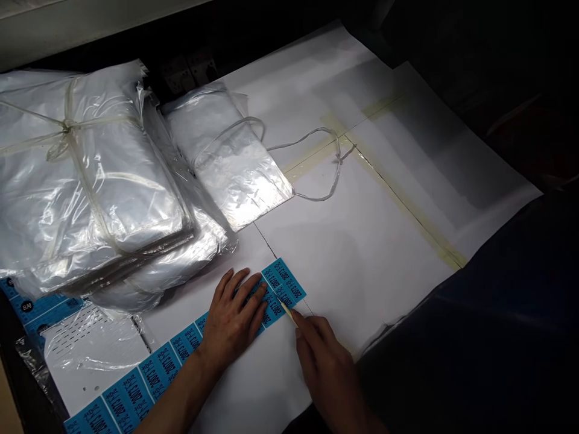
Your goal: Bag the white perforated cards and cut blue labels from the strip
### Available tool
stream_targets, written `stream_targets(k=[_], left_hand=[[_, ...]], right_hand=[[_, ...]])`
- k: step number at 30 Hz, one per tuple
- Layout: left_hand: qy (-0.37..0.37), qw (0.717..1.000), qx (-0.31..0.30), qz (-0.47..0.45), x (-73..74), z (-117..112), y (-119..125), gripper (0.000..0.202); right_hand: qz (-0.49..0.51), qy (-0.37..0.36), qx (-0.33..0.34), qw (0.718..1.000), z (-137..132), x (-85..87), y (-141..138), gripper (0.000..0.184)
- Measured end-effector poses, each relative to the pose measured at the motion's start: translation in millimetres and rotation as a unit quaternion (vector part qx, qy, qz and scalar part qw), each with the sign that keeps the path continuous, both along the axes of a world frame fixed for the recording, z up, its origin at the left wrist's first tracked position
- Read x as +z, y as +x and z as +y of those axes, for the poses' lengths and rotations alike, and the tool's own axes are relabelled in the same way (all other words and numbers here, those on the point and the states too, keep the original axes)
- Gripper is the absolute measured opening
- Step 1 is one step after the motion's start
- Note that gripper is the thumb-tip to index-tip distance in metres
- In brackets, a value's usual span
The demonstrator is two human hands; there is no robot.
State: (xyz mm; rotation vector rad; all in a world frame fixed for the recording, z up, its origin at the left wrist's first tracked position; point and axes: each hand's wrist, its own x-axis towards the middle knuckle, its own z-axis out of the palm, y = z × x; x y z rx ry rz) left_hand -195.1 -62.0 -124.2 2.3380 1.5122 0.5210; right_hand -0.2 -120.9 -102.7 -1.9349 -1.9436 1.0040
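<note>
A long strip of blue labels (168, 364) with black print runs from the lower left to the middle of the white paper. My left hand (235, 316) lies on the strip near its far end, palm down with fingers spread, pressing it to the paper. My right hand (326, 367) is closed around a slim knife (287, 310) with a pale handle. Its thin metal tip rests on the labels, just right of my left fingertips, near a white dividing line. My right fingers partly hide the handle.
Stacked clear plastic bags (131, 187), tied with string, stand at the left. A smaller bag stack (253, 175) lies beside them, with a loose string loop (337, 175). White paper (375, 241) covers the surface, joined with yellowish tape (407, 211). More blue labels (49, 310) show at far left.
</note>
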Motion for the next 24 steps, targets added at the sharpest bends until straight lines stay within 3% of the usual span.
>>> stream_targets(k=[7, 24], left_hand=[[-0.007, 0.999, -0.025, 0.022, 0.0, 0.0, -2.4, 0.033], [0.008, 0.999, -0.031, 0.028, -0.9, -1.4, -2.0, 0.034]], right_hand=[[0.02, 0.031, 0.016, 0.999, -4.2, -11.0, 2.4, 0.043], [-0.023, 0.026, 0.017, 0.999, -8.6, -3.7, 3.6, 0.043]])
